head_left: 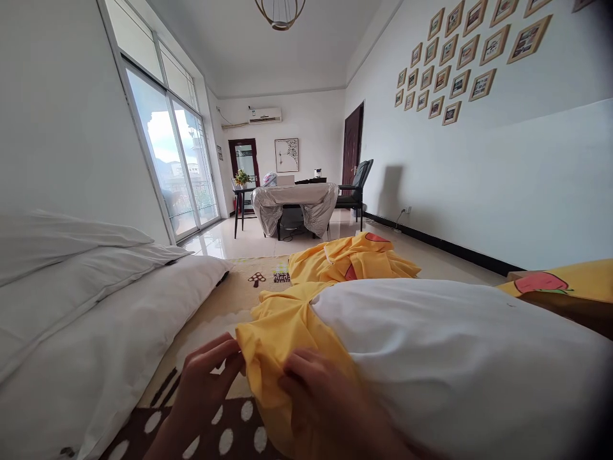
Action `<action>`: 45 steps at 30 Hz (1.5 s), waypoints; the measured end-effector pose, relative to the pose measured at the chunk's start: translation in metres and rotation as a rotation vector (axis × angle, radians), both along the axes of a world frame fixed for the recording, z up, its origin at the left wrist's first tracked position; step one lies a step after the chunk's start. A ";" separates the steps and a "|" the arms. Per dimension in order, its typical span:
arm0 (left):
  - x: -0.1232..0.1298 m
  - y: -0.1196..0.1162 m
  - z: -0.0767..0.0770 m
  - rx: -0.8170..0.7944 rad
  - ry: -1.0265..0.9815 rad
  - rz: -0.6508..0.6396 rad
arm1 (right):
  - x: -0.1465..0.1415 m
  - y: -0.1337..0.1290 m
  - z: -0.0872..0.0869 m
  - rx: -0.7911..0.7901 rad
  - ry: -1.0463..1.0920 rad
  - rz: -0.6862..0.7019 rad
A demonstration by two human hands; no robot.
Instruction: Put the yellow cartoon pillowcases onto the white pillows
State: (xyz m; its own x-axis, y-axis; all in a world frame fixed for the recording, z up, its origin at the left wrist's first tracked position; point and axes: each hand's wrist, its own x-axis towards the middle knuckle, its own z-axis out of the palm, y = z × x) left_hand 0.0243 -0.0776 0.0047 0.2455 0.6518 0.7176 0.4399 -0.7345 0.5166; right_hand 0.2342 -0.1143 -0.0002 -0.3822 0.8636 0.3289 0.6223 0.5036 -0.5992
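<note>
Grip of the left hand (201,372) is narrow in the head view, thumb and fingers pinching the left corner of a yellow cover (282,329), while the right hand (313,380), slightly blurred, holds a fold of the same cloth just to the right. That cover lies near, at the middle of the scene, over the left end of a white pillow (460,345) that stretches out to the right. Stacked white pillows (129,326) fill the left side, beside a patterned rug (234,316), and rumpled yellow cloth (342,259) lies on the far side.
</note>
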 end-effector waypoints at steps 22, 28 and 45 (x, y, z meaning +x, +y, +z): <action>0.031 -0.024 0.004 0.228 0.071 -0.174 | -0.002 -0.014 0.005 0.220 0.047 0.037; 0.030 -0.014 -0.007 0.341 0.168 -0.081 | -0.003 -0.010 -0.002 0.104 0.184 0.013; 0.029 -0.023 -0.005 0.201 0.229 -0.134 | -0.004 -0.011 -0.003 0.079 0.214 -0.045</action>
